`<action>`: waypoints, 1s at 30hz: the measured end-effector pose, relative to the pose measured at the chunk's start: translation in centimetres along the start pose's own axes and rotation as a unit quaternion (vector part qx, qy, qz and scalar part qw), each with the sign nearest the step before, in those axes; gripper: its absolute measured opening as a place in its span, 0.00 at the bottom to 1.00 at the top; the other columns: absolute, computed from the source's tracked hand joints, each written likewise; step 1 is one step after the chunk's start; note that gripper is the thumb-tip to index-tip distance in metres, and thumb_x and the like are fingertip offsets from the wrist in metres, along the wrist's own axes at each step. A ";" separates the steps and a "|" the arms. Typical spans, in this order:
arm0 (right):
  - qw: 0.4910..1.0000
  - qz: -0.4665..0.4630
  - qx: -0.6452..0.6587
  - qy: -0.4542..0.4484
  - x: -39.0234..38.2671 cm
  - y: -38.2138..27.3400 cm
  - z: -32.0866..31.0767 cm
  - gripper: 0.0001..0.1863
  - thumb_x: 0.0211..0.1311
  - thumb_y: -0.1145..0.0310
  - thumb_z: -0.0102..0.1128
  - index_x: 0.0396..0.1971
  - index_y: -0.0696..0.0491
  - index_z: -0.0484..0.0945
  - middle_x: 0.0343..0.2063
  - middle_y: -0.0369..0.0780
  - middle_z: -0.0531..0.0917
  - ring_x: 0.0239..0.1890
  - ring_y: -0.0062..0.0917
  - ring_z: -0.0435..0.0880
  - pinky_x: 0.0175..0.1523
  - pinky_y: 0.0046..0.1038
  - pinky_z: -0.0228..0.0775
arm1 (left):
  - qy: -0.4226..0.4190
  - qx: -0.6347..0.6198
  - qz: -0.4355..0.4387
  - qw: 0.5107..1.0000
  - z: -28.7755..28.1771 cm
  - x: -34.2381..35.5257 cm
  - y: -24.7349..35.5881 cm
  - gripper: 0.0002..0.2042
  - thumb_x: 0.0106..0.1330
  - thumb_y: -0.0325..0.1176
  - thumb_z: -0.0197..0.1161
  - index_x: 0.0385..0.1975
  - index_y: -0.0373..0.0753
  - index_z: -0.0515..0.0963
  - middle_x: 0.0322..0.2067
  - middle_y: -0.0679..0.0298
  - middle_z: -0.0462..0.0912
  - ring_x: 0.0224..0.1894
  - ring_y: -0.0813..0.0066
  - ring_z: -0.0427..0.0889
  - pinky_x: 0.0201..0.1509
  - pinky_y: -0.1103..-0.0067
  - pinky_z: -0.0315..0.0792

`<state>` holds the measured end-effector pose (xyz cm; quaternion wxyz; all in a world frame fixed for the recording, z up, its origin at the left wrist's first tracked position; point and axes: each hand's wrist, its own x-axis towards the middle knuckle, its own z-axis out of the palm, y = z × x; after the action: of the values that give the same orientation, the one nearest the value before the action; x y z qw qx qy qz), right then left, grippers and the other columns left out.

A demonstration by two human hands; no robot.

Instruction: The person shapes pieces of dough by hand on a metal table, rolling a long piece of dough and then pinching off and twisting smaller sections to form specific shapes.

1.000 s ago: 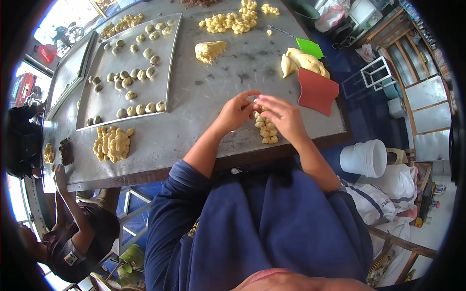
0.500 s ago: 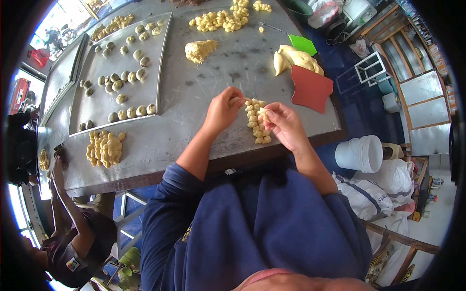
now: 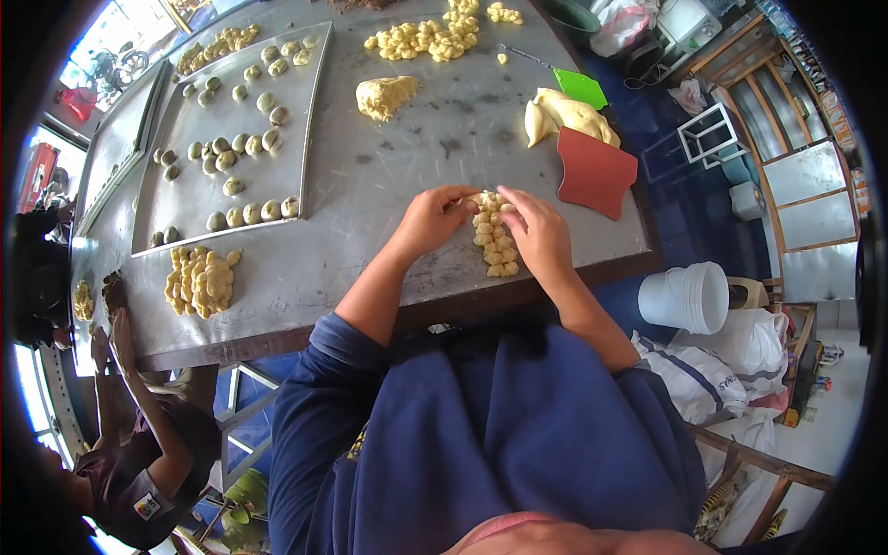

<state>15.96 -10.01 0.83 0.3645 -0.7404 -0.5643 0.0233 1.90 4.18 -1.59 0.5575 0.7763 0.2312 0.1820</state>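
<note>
Both my hands meet at the far end of a narrow cluster of small pale-yellow dough pieces (image 3: 496, 245) on the metal table. From the left, my left hand (image 3: 438, 220) reaches in, thumb and fingers drawn together at the cluster's edge; whatever lies between the fingertips is hidden. My right hand (image 3: 540, 237) touches the far right side with fingers stretched over the top pieces and the thumb apart. To the right lie a red-brown dough scraper (image 3: 595, 174) and a large smooth dough mass (image 3: 572, 116), partly under the scraper. A rough dough lump (image 3: 386, 97) sits beyond my left hand.
A metal tray (image 3: 310, 120) with filled dough balls stands at left. More dough pieces (image 3: 202, 282) lie before it and a pile (image 3: 425, 41) farther back. A green scraper (image 3: 580, 88) rests behind the dough mass. White buckets (image 3: 684, 298) stand off the table's right edge. A co-worker (image 3: 148, 453) works at far left.
My right hand has moved from the cluster's right side to its far end, where the small dough piece pinched in it no longer shows. My left hand has closed in on the cluster.
</note>
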 end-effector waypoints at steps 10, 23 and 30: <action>0.949 0.078 0.295 -0.074 0.2 -0.1 -0.1 0.10 0.60 0.74 0.65 0.41 0.56 0.80 0.37 0.40 0.85 0.36 0.23 0.84 0.41 0.24 0.76 | -0.071 -0.244 0.031 0.967 0.3 0.0 0.4 0.07 0.70 0.30 0.61 0.42 0.36 0.75 0.30 0.67 0.82 0.33 0.84 0.76 0.37 0.84 0.71; 0.999 0.028 -0.016 0.013 -1.7 2.4 -0.4 0.08 0.57 0.76 0.63 0.37 0.55 0.83 0.36 0.45 0.82 0.39 0.42 0.81 0.46 0.37 0.73 | 0.054 -0.057 0.006 0.997 0.1 -0.3 1.6 0.12 0.58 0.24 0.67 0.39 0.34 0.74 0.34 0.61 0.83 0.38 0.78 0.81 0.43 0.80 0.74; 0.999 -0.019 -0.021 0.023 -1.1 0.0 -0.4 0.13 0.55 0.74 0.66 0.42 0.54 0.83 0.41 0.45 0.84 0.44 0.41 0.82 0.48 0.36 0.74 | 0.053 0.060 0.044 0.996 0.5 -0.1 -1.6 0.13 0.60 0.29 0.66 0.44 0.36 0.82 0.35 0.56 0.87 0.34 0.74 0.84 0.41 0.74 0.78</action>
<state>15.70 -11.20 0.73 0.3620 -0.7376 -0.5698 -0.0128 1.83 4.20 -3.29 0.4881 0.8072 0.2367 0.2327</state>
